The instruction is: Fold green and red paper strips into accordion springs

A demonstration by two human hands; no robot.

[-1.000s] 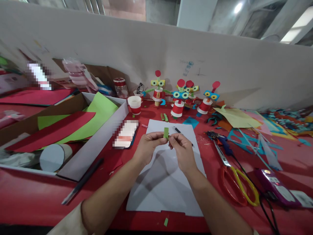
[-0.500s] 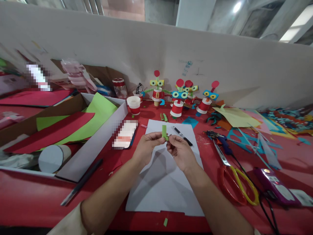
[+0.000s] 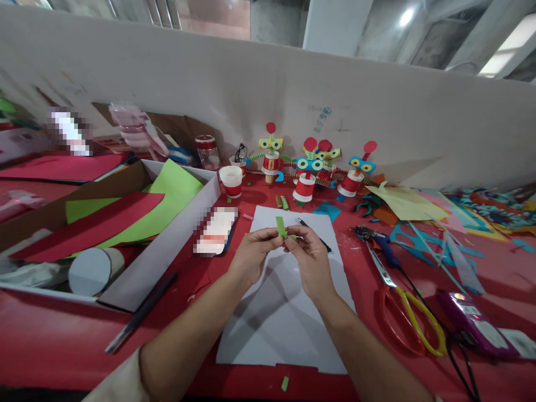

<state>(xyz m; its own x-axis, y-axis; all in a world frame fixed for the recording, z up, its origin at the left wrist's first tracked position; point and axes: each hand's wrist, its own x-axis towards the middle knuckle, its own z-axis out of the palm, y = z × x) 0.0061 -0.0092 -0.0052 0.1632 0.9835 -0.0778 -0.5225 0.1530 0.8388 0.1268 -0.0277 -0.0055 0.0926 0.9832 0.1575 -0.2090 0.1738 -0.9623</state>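
Observation:
A small green paper strip (image 3: pixel 280 225) stands up between my two hands, its lower part folded and partly hidden by the fingers. My left hand (image 3: pixel 254 251) pinches it from the left with thumb and forefinger. From the other side, my right hand (image 3: pixel 310 257) has its fingertips closed on the strip's lower end. Both hands are over a white board (image 3: pixel 285 318). A black pen (image 3: pixel 322 241) lies on the board, partly behind my right hand. Just beyond the board rest folded green paper springs (image 3: pixel 282 201).
Several paper-cup robot figures (image 3: pixel 305 187) stand at the back by a paper cup (image 3: pixel 231 181). Large scissors (image 3: pixel 412 318), a glue gun (image 3: pixel 385 248) and a purple device (image 3: pixel 477 324) lie right. At left are a box (image 3: pixel 167 245) of coloured paper and a phone (image 3: pixel 216 230).
My right fingers have shifted up and closer around the lower part of the green strip, which now tilts slightly left. The view has moved a little.

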